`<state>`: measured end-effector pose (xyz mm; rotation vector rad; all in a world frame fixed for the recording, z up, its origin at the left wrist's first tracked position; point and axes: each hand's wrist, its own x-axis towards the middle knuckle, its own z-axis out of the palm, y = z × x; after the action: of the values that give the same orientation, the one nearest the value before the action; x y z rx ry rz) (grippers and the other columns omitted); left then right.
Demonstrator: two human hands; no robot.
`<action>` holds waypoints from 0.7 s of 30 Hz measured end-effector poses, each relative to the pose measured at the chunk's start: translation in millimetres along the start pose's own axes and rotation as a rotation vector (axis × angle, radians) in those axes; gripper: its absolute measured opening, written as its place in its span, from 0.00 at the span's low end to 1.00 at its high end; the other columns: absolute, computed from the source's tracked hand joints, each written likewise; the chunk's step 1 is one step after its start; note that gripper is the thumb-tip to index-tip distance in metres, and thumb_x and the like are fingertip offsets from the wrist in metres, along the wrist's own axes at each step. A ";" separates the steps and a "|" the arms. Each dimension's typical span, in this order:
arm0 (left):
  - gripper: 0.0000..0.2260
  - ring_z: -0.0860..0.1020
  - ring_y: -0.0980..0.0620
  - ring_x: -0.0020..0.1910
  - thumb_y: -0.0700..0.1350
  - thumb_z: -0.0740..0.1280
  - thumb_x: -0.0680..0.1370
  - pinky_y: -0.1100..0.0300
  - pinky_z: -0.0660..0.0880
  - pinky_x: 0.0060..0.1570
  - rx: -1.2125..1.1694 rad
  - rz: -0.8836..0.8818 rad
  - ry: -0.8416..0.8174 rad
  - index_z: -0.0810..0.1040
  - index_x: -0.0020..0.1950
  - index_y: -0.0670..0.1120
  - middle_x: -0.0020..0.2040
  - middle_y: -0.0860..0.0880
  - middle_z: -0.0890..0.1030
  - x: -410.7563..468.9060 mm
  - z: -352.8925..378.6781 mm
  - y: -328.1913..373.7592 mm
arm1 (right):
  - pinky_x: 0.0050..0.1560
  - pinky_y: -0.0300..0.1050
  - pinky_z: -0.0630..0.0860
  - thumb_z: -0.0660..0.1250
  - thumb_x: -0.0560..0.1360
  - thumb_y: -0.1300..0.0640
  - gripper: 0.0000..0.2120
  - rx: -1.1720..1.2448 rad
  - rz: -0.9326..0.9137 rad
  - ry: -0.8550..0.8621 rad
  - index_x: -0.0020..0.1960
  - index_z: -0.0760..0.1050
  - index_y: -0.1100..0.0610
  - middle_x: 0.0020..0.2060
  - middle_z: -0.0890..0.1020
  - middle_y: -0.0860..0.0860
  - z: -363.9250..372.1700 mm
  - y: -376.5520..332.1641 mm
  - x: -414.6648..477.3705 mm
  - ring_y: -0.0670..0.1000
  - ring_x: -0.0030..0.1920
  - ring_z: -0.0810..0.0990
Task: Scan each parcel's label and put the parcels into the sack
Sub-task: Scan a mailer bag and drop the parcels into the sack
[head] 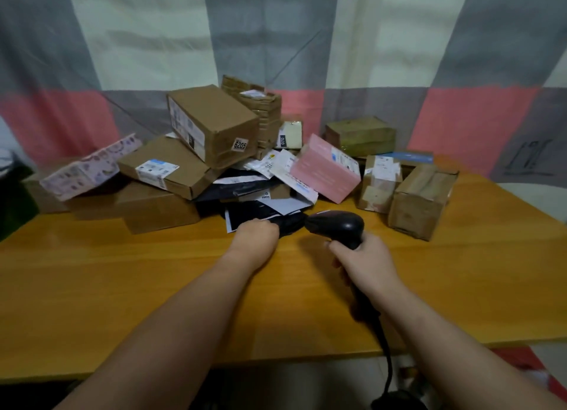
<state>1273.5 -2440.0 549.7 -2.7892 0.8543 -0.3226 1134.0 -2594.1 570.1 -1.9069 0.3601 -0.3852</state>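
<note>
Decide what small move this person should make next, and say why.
Probably draw the black mailer out towards the near edge of the table and bring its label under the scanner. The left hand grips the mailer's near end, the right hand holds the scanner just beside it, and other parcels overlap its far part.

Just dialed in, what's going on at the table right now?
A person's left hand grips a black mailer at the front edge of the parcel pile on the wooden table. The right hand holds a corded barcode scanner, its head pointed toward that mailer. No sack is in view.
</note>
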 end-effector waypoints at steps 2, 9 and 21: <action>0.08 0.76 0.47 0.49 0.41 0.57 0.80 0.56 0.69 0.40 -0.077 0.039 0.049 0.74 0.55 0.45 0.50 0.47 0.78 -15.8 -4.3 -5.7 | 0.47 0.60 0.79 0.72 0.71 0.53 0.06 0.011 0.005 0.011 0.44 0.76 0.49 0.37 0.83 0.56 -0.7 0.2 0.3 0.59 0.40 0.81; 0.12 0.76 0.54 0.54 0.48 0.57 0.81 0.61 0.72 0.51 -0.393 0.192 0.149 0.75 0.60 0.48 0.55 0.51 0.79 -109.5 -12.3 -13.4 | 0.44 0.57 0.79 0.73 0.71 0.53 0.07 0.038 -0.078 0.009 0.43 0.75 0.48 0.35 0.82 0.55 -1.5 -5.7 -11.8 0.56 0.37 0.81; 0.49 0.69 0.50 0.69 0.79 0.54 0.64 0.53 0.56 0.71 -0.174 0.062 -0.074 0.63 0.74 0.46 0.71 0.48 0.71 -147.6 -28.4 26.3 | 0.39 0.42 0.73 0.72 0.71 0.54 0.07 0.105 -0.160 0.047 0.44 0.75 0.46 0.35 0.80 0.45 11.9 3.7 -59.1 0.49 0.39 0.80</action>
<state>1132.8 -2381.0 548.4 -2.9041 0.9925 -0.1404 1085.5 -2560.4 557.0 -1.8310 0.2142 -0.5454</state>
